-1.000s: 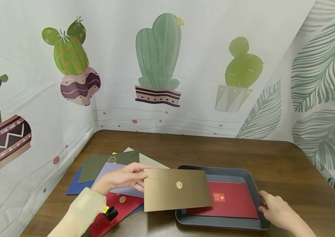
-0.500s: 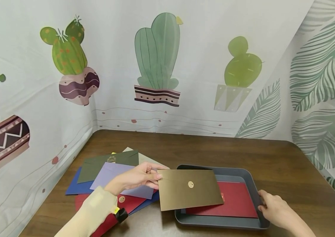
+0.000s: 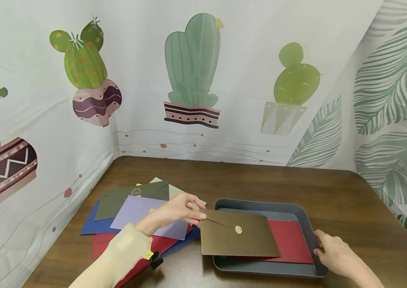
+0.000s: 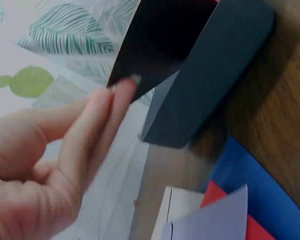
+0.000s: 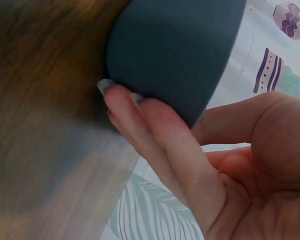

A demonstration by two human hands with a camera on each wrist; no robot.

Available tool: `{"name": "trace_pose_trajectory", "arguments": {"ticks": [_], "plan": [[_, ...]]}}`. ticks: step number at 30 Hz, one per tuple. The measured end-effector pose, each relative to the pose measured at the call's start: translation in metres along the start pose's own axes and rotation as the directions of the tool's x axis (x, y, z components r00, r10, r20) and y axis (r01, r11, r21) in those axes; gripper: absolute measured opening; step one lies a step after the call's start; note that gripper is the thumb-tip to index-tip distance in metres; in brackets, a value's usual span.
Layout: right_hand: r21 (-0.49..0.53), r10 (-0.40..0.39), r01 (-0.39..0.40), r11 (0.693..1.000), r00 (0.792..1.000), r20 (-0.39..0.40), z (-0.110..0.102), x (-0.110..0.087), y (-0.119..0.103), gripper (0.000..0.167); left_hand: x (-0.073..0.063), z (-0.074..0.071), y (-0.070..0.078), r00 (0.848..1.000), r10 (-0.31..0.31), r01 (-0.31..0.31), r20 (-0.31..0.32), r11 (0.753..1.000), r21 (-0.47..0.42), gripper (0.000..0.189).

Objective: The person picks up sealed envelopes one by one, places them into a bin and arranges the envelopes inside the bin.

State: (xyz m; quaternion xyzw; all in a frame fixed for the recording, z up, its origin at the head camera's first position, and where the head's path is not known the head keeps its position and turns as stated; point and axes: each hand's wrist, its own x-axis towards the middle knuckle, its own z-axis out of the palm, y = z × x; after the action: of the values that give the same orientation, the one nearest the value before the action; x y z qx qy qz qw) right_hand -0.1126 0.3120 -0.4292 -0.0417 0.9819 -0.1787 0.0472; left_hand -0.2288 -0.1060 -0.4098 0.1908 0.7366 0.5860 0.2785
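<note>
My left hand (image 3: 179,212) pinches a bronze-brown envelope (image 3: 237,236) by its upper left corner, thumb on top. A small round pale sticker marks its flap. The envelope slants over the left part of a dark grey tray (image 3: 273,270), overlapping a red envelope (image 3: 291,242) that lies inside. In the left wrist view the fingers meet at the corner of the dark envelope (image 4: 162,45). My right hand (image 3: 336,254) holds the tray's right side. The right wrist view shows fingertips against the tray's outer wall (image 5: 165,50), with the thumb reaching over the rim.
Left of the tray lies a loose pile of envelopes: dark green (image 3: 117,204), lilac (image 3: 135,212), blue (image 3: 95,224), red (image 3: 104,242) and off-white (image 3: 176,194). The wooden table (image 3: 253,180) ends at a white cactus-print cloth (image 3: 135,80) behind.
My left hand has carried the bronze envelope rightward and lower over the tray, covering the red envelope's sticker. The right hand has stayed at the tray's side.
</note>
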Motion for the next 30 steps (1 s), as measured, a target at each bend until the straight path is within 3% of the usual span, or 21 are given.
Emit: {"name": "trace_pose_trajectory", "arguments": {"ticks": [7, 11, 19, 30], "plan": [[-0.003, 0.004, -0.004, 1.000, 1.000, -0.002, 0.000, 0.001, 0.000, 0.035, 0.011, 0.017, 0.010, 0.994, -0.029, 0.035, -0.102, 0.998, 0.057, 0.029], [0.001, 0.007, -0.007, 1.000, 1.000, 0.003, 0.000, 0.001, 0.000, 0.036, 0.017, 0.029, 0.017, 0.988, -0.016, 0.033, -0.152, 0.993, 0.113, 0.024], [-0.008, -0.003, 0.002, 1.000, 1.000, -0.022, 0.001, -0.001, 0.000, 0.035, 0.027, 0.048, 0.023, 0.990, 0.026, -0.002, -0.139, 0.984, 0.176, 0.020], [-0.009, 0.015, -0.015, 1.000, 1.000, -0.018, 0.001, 0.000, 0.000, 0.036, 0.032, 0.060, 0.022, 0.984, 0.054, 0.007, -0.172, 0.941, 0.338, 0.020]]}}
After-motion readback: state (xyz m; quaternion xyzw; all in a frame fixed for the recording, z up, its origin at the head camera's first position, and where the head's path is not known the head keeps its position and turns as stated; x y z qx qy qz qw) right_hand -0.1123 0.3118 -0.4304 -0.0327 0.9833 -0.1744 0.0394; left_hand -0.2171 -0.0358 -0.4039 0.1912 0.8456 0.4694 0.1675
